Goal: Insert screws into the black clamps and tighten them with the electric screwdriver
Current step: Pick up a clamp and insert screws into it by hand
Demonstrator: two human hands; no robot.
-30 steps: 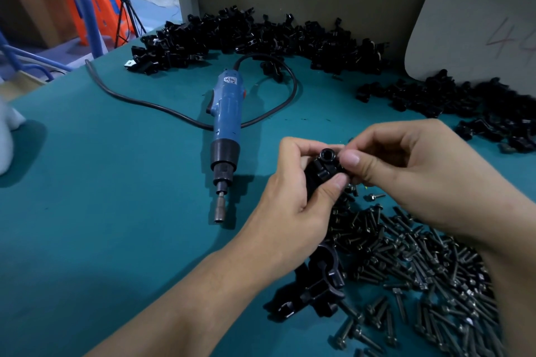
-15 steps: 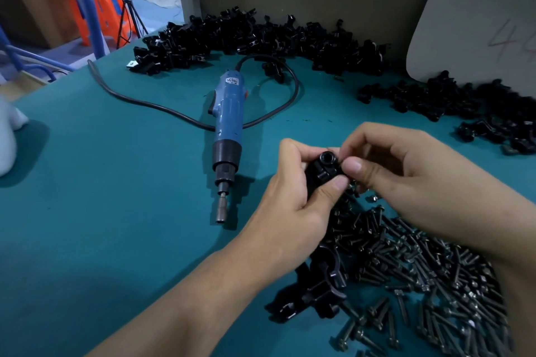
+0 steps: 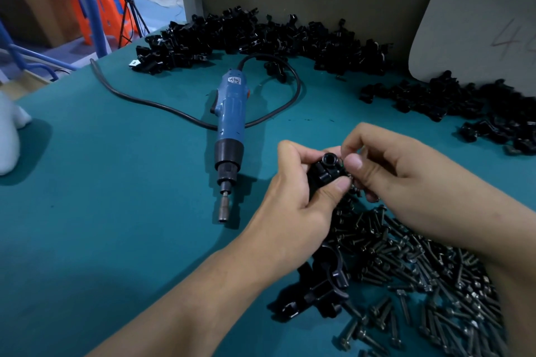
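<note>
My left hand (image 3: 293, 200) grips a black clamp (image 3: 324, 172) above the green table, thumb on its front, its round socket facing up. My right hand (image 3: 406, 177) pinches at the clamp's right side with thumb and curled fingers; whatever it holds there is hidden. The blue electric screwdriver (image 3: 230, 130) lies on the table left of my hands, bit pointing toward me, nobody touching it. A heap of dark screws (image 3: 429, 275) spreads under my right forearm. A few black clamps (image 3: 319, 290) lie by my left wrist.
Long piles of black clamps (image 3: 261, 38) line the back of the table, and another pile (image 3: 478, 107) lies at the right. The screwdriver's black cable (image 3: 162, 107) loops across the table. A grey board (image 3: 475, 26) leans on the wall. A white object (image 3: 8, 136) stands at the left edge.
Both hands stayed on the clamp with small finger shifts; my right thumb slid slightly lower on the clamp's side. The screwdriver has not moved.
</note>
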